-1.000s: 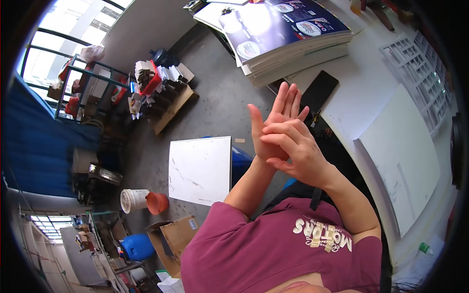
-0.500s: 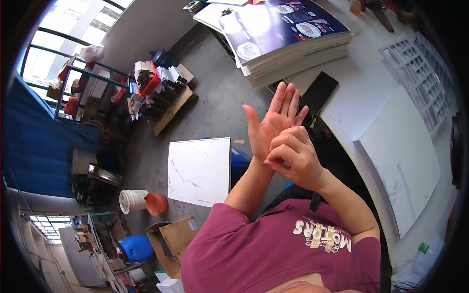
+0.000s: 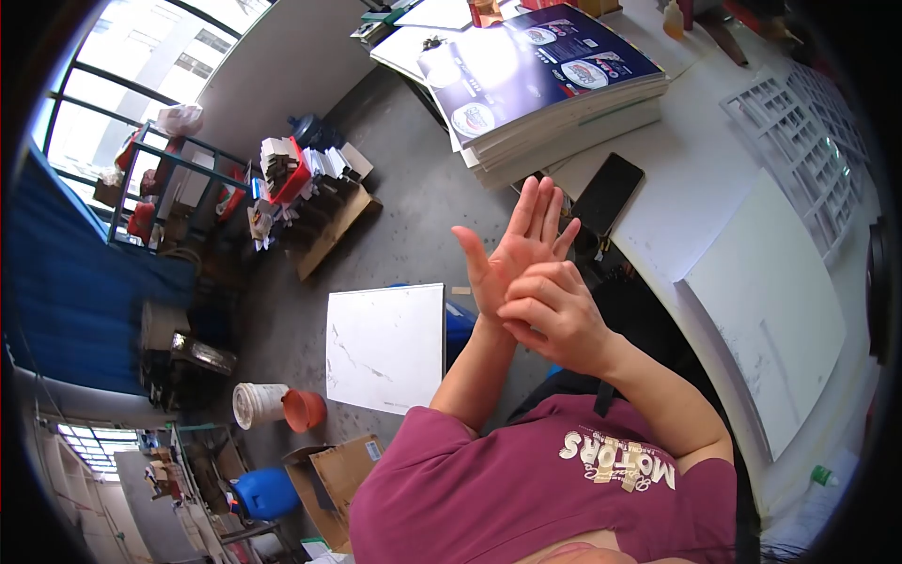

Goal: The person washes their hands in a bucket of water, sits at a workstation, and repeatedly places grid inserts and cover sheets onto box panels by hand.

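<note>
My left hand (image 3: 512, 265) is raised in front of my body, palm facing me, with its thumb held apart and fingers extended. Against the lower palm rest the curled fingers of my right hand (image 3: 556, 310), bent toward the thumb. Whether anything small is pinched in them is hidden. Beyond the fingertips, a black phone (image 3: 609, 193) lies on the white table (image 3: 648, 226). Close by, at the table's far edge, stands a thick stack of printed sheets (image 3: 545, 80) with dark blue artwork on top.
A white board (image 3: 766, 310) and white plastic grids (image 3: 799, 150) lie on the table at right. On the floor at left are a large white panel (image 3: 385, 348), a white bucket (image 3: 258, 404), an orange bucket (image 3: 303, 411), a cardboard box (image 3: 343, 484) and a loaded pallet (image 3: 338, 230).
Both hands have shifted slightly left and down in view, staying in contact. The camera view has tilted a little. The right fingers remain curled against the left palm.
</note>
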